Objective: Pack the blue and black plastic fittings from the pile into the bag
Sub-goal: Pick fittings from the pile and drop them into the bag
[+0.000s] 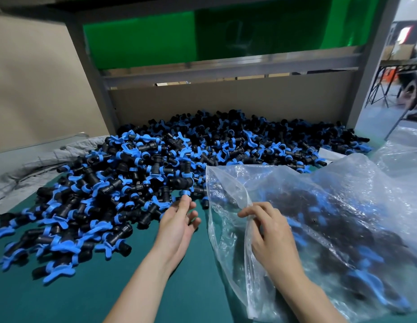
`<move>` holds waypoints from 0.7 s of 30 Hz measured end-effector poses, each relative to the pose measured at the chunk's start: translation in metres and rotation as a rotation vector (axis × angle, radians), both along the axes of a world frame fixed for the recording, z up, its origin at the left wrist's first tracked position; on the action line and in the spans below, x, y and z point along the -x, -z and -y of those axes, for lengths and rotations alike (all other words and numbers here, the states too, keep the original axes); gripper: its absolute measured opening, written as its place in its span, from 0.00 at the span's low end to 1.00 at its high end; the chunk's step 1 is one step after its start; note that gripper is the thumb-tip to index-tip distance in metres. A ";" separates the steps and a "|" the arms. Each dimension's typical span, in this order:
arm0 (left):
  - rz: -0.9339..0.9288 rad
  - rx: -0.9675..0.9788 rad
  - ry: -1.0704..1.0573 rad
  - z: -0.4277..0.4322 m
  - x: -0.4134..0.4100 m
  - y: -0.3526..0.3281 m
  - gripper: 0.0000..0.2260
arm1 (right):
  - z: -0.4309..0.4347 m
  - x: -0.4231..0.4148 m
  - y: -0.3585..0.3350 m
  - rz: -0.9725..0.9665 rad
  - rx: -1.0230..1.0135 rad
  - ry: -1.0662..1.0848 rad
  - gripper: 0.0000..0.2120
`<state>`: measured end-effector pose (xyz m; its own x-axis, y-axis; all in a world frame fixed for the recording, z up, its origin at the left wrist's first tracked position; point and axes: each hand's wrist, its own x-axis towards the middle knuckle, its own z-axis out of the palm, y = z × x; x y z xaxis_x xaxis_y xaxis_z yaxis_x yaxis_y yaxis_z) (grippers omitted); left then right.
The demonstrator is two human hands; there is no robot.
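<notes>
A large pile of blue and black plastic fittings covers the green table from the left edge to the back right. A clear plastic bag lies at the right, partly filled with fittings that show through it. My left hand hovers open and empty, palm turned inward, at the pile's near edge beside the bag's mouth. My right hand pinches the bag's opening edge and holds it up.
The green table surface is bare in front of me. A grey quilted cloth lies at the left. A cardboard back wall and a metal frame close off the rear. More clear plastic sits at the far right.
</notes>
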<state>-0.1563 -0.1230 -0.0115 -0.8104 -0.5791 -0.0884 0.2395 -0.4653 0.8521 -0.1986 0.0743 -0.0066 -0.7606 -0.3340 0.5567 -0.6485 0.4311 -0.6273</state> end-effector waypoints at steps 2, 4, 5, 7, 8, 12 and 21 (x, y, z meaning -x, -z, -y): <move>-0.003 -0.001 -0.001 0.002 0.002 0.002 0.06 | 0.001 0.000 0.000 -0.003 0.004 -0.003 0.12; -0.006 0.013 0.013 0.003 0.004 0.002 0.04 | 0.001 0.001 -0.001 -0.008 0.008 0.000 0.12; -0.008 0.021 0.019 0.003 0.005 0.001 0.04 | 0.001 0.002 -0.001 -0.011 0.009 0.001 0.12; -0.011 0.039 0.017 0.001 0.006 0.000 0.04 | 0.001 0.003 -0.001 -0.015 0.006 -0.001 0.12; -0.012 0.045 0.015 0.000 0.006 0.000 0.04 | 0.000 0.003 -0.001 -0.019 0.005 -0.004 0.12; -0.010 0.035 0.011 -0.002 0.004 0.000 0.04 | 0.000 0.001 -0.001 -0.025 0.008 -0.007 0.12; 0.016 0.041 0.027 -0.004 0.000 -0.004 0.04 | 0.000 0.000 -0.002 -0.026 0.008 -0.007 0.12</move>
